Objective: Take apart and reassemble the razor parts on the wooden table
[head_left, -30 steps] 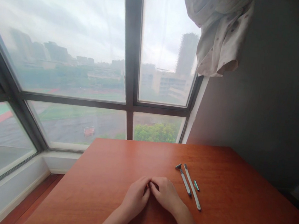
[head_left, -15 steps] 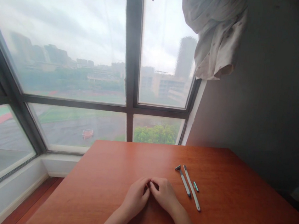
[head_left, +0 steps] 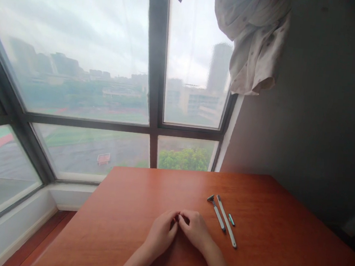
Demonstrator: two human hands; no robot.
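My left hand [head_left: 163, 229] and my right hand [head_left: 195, 229] meet over the table, their fingertips pressed together. The fingers of both are curled closed; a tiny dark thing may sit between the tips, too small and covered to name. To the right of my right hand lies a razor [head_left: 218, 215] with a grey handle, its head pointing away from me. Beside it a white toothbrush [head_left: 227, 223] lies nearly parallel. A short green and white piece [head_left: 231, 219] rests just right of the toothbrush. Neither hand touches these three things.
The reddish-brown wooden table [head_left: 98, 226] reaches up to a large window with a dark frame [head_left: 102, 125]. A bundled pale curtain [head_left: 257, 52] hangs at the upper right against a grey wall [head_left: 308, 121]. Beyond the table's left edge is a low white sill [head_left: 71, 196].
Both hands stay joined in nearly the same place, with only slight finger movement. The view has shifted a little, so the razor, toothbrush and small piece appear slightly higher and further left.
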